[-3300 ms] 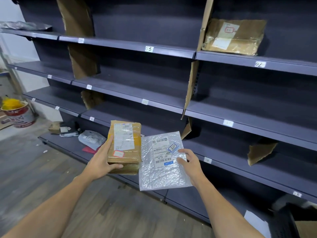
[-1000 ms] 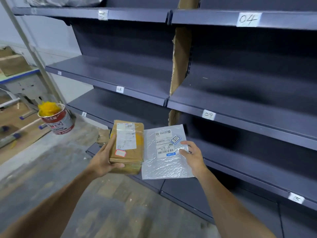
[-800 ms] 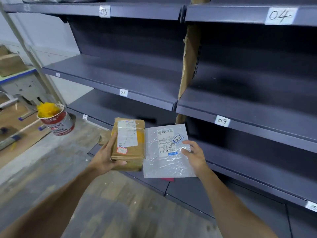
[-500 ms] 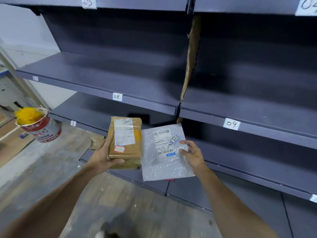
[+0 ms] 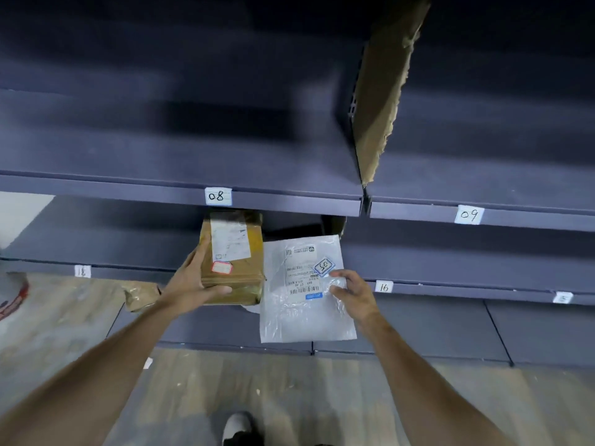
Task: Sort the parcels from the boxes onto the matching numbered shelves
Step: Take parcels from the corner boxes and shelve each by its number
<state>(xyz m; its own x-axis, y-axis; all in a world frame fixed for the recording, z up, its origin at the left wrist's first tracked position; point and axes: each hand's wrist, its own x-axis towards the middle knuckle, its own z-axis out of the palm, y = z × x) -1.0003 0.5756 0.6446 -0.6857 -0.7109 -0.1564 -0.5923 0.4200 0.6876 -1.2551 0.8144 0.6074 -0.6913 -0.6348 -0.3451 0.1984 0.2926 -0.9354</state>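
Both hands are raised in front of dark blue shelving, each grasping one parcel. By the left hand (image 5: pixel 193 281) a brown taped parcel (image 5: pixel 233 262) is gripped along its left and lower edges, thumb across the near end, fingers hidden behind; a white shipping label (image 5: pixel 230 239) and a small red-bordered sticker (image 5: pixel 221 267) are borne on its upper face, the writing on the sticker being too blurred to read. By the right hand (image 5: pixel 352 294) a flat, clear-white plastic mailer (image 5: pixel 306 291) is pinched at its right edge, thumb on top; a printed label with barcode is carried on it, together with a blue-bordered tag (image 5: pixel 323 266) hand-marked with two characters resembling "50" or "05" — the orientation leaves this uncertain. The two parcels are held side by side, just touching or nearly so, below the front lip of the shelf marked 08 (image 5: pixel 218 196) and above the lower shelf level. Further shelf tags are seen to the right — 09 (image 5: pixel 469 214) and 16 (image 5: pixel 383 287) — and one at the left (image 5: pixel 82 271) that is only partly legible. A torn cardboard divider (image 5: pixel 383 91) stands between the 08 and 09 bays. Wooden flooring (image 5: pixel 289 397) and the toe of a shoe (image 5: pixel 237 426) are visible below.
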